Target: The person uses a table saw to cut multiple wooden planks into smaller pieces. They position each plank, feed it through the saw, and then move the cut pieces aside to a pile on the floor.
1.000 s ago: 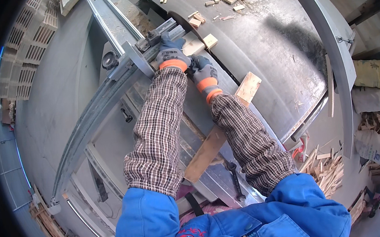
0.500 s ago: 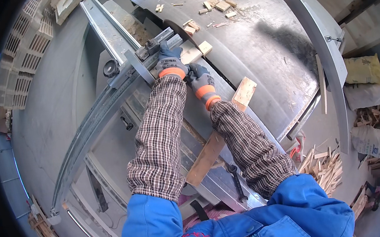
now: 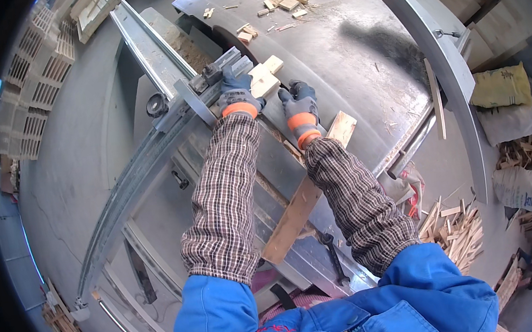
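At the metal crosscut fence (image 3: 209, 78) of a table saw, my gloved left hand (image 3: 238, 93) is closed against a short pale wood block (image 3: 263, 82). A smaller wood piece (image 3: 274, 63) touches the block's far right side. My gloved right hand (image 3: 299, 100) hovers just right of the block, apart from it, thumb and fingers separated and nothing visible between them. Beyond the left hand stands the dark curved edge of the saw blade (image 3: 236, 43). Under my right forearm a longer board (image 3: 294, 221) lies across the table.
Small offcuts (image 3: 289, 4) and sawdust lie on the steel saw table (image 3: 340, 75). A wrench (image 3: 333, 259) rests near my body. A long metal rail (image 3: 438, 53) borders the right side. Scrap sticks (image 3: 455, 234) and sacks (image 3: 500, 87) sit beyond.
My right hand has moved right, away from the wood block and my left hand. The block and small piece have shifted slightly left in view, as has the whole table.
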### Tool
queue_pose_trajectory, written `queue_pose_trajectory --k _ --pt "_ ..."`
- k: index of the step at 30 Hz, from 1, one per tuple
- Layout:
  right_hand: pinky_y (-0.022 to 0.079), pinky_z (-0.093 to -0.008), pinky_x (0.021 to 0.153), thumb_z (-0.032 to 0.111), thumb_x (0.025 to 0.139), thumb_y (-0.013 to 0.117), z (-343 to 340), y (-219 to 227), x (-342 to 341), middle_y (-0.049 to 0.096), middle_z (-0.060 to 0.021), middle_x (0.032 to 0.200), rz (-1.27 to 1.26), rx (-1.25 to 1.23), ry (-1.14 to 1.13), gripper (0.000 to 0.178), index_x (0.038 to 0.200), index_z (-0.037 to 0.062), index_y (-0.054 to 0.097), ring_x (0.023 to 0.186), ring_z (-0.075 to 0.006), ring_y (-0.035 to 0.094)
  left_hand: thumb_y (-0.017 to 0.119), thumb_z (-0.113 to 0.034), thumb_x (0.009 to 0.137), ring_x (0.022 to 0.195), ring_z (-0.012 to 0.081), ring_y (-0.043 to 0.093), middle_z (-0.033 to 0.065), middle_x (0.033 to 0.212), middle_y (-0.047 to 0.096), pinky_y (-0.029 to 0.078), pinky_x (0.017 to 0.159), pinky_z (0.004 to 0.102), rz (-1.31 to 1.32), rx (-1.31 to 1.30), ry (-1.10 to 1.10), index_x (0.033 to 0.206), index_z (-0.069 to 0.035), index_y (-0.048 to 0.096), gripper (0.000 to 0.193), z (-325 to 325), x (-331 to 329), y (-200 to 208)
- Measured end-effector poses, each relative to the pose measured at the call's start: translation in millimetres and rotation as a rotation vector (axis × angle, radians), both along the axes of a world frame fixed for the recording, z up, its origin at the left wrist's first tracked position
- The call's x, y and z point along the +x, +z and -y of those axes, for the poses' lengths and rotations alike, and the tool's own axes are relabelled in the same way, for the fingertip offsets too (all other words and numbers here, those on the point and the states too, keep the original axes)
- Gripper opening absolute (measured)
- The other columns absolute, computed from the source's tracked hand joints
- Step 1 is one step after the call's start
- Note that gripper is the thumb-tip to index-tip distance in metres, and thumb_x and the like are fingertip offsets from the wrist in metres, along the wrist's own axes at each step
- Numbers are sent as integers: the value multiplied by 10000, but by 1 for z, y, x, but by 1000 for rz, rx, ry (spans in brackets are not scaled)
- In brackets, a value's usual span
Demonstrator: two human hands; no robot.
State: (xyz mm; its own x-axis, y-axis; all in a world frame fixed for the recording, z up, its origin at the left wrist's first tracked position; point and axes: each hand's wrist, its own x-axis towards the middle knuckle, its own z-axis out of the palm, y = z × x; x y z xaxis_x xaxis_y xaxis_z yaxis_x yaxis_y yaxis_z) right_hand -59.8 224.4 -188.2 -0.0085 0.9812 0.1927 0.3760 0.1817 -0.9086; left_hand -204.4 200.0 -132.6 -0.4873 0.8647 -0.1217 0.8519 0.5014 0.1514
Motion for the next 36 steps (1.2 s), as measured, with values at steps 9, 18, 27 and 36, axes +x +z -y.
queue_pose_trajectory --k 9,18,27,36 --pt "494 -423 902 279 806 656 -55 -3 -4 630 -161 1153 198 -73 149 349 1129 146 673 1054 -356 607 837 -402 641 1362 339 354 155 1552 157 306 1148 347 107 9 45 1305 -207 588 735 5 11 7" --pt "435 -425 1010 210 854 580 -138 45 -69 485 -60 1407 802 270 629 466 1313 284 554 1230 -293 518 835 -386 681 1364 351 340 185 1505 288 300 1133 343 123 101 56 1512 -109 164 1103 15 19 -4" --pt "412 -433 960 342 800 638 -138 34 -45 554 -25 1307 1027 398 494 410 1187 205 640 1208 -262 500 748 -446 737 1330 278 346 93 1517 232 416 1000 417 -189 104 -79 1366 -183 476 734 39 42 -14" --pt "490 -414 861 286 750 734 -144 64 -47 652 -118 1095 940 153 567 334 1012 114 618 1023 -317 622 789 -517 662 1256 281 409 82 1348 437 376 1026 409 -151 -41 -73 1414 -131 360 948 27 46 13"
